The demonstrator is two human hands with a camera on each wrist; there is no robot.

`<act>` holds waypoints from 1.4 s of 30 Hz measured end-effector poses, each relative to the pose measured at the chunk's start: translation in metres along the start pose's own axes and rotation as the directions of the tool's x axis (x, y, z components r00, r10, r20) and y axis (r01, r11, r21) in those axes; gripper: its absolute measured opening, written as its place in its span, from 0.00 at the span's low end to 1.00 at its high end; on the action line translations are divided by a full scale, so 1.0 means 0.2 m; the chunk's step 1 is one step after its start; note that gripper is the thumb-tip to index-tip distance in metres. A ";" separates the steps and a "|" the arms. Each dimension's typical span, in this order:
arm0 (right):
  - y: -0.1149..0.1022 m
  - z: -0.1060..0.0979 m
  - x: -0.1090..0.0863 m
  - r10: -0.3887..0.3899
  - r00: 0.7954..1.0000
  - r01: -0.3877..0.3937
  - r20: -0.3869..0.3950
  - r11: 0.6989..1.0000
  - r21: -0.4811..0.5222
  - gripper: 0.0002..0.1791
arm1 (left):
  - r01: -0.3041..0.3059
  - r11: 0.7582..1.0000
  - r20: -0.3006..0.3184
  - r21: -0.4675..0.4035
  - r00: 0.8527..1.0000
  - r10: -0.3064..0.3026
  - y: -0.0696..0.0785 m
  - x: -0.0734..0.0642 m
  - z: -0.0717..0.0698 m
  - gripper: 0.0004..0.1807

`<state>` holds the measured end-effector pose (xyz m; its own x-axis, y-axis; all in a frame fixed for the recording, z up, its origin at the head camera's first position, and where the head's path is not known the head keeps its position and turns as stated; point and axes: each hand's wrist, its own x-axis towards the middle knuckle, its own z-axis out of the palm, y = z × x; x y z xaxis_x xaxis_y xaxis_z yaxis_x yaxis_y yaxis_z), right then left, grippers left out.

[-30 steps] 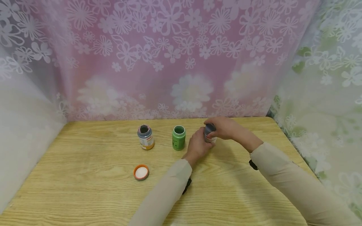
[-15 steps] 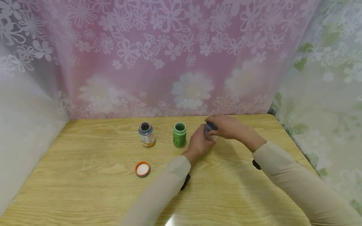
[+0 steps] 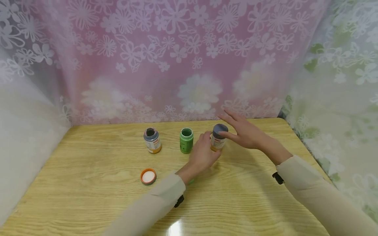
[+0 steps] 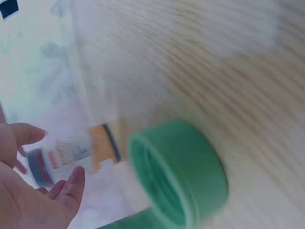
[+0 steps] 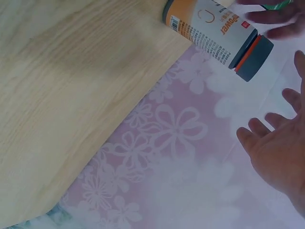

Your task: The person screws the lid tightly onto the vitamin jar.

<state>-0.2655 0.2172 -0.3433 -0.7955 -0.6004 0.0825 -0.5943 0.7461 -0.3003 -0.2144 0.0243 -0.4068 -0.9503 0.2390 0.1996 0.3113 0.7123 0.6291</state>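
A supplement bottle with a dark grey lid (image 3: 218,141) stands at the back right, its white label orange at the base; the right wrist view shows an orange ring under the lid (image 5: 257,58). My left hand (image 3: 203,153) is at the bottle's left, fingers and thumb spread apart loosely about it. My right hand (image 3: 246,132) is held beside the lid with spread fingers, gripping nothing. Left of these stand an uncapped green jar (image 3: 186,144) and an uncapped grey-necked bottle (image 3: 153,144). A green lid (image 4: 200,167) lies beneath my left forearm, nearly hidden in the head view.
An upturned lid with an orange rim (image 3: 148,177) lies on the wooden table (image 3: 88,183), left of my left forearm. Flowered curtains (image 3: 198,65) hang behind the table and at both sides.
My right hand has let go of the bottle's lid and drawn back to the right with its fingers spreading. My left hand has loosened and shifted slightly down-left. The bottle remains standing.
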 end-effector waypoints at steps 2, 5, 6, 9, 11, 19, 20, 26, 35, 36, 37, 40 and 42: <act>-0.01 0.01 -0.02 -0.026 0.999 0.025 -0.028 0.999 -0.027 0.38 | -0.079 0.993 -0.029 0.083 0.996 0.082 0.00 -0.05 -0.06 0.33; -0.03 0.02 -0.04 -0.069 0.996 0.065 -0.053 0.996 -0.067 0.37 | -0.208 0.948 -0.112 0.240 0.964 0.240 -0.04 -0.10 -0.16 0.29; -0.05 0.03 -0.05 -0.083 0.995 0.077 -0.062 0.994 -0.080 0.37 | -0.241 0.928 -0.145 0.286 0.946 0.290 -0.06 -0.10 -0.19 0.28; -0.09 0.04 -0.07 -0.117 0.990 0.108 -0.081 0.989 -0.101 0.36 | -0.284 0.883 -0.229 0.374 0.894 0.384 -0.13 -0.12 -0.28 0.27; -0.12 0.05 -0.09 -0.133 0.987 0.123 -0.091 0.987 -0.106 0.36 | -0.282 0.872 -0.252 0.400 0.881 0.401 -0.17 -0.12 -0.33 0.27; -0.23 0.12 -0.13 -0.193 0.977 0.180 -0.086 0.974 -0.141 0.36 | -0.182 0.860 -0.137 0.477 0.951 0.277 -0.29 -0.12 -0.49 0.41; -0.25 0.13 -0.13 -0.204 0.975 0.191 -0.086 0.971 -0.142 0.36 | -0.175 0.860 -0.115 0.479 0.959 0.259 -0.30 -0.12 -0.50 0.43; -0.33 0.20 -0.15 -0.266 0.961 0.255 -0.077 0.958 -0.134 0.34 | -0.131 0.933 -0.002 0.335 0.990 0.140 -0.36 -0.12 -0.48 0.46; -0.39 0.33 -0.16 -0.294 0.955 0.296 0.035 0.945 -0.141 0.32 | 0.105 0.987 0.087 -0.121 0.992 -0.095 -0.45 -0.05 -0.37 0.50; -0.40 0.34 -0.16 -0.302 0.952 0.306 0.050 0.942 -0.135 0.32 | 0.122 0.977 0.096 -0.178 0.990 -0.106 -0.46 -0.03 -0.36 0.51; -0.41 0.35 -0.16 -0.312 0.948 0.318 0.067 0.940 -0.126 0.32 | 0.136 0.965 0.107 -0.224 0.988 -0.114 -0.46 -0.02 -0.35 0.51; -0.43 0.40 -0.14 -0.347 0.933 0.356 0.095 0.929 -0.102 0.31 | 0.169 0.934 0.145 -0.315 0.981 -0.129 -0.49 0.01 -0.32 0.52; -0.45 0.44 -0.13 -0.377 0.921 0.387 0.100 0.917 -0.099 0.30 | 0.189 0.909 0.158 -0.371 0.978 -0.139 -0.50 0.02 -0.31 0.52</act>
<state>-0.1810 0.1404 -0.4017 -0.4962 -0.8630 0.0946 -0.8642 0.4806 -0.1490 -0.2493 -0.0870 -0.4223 -0.9709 0.2391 -0.0112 0.1001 0.4479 0.8885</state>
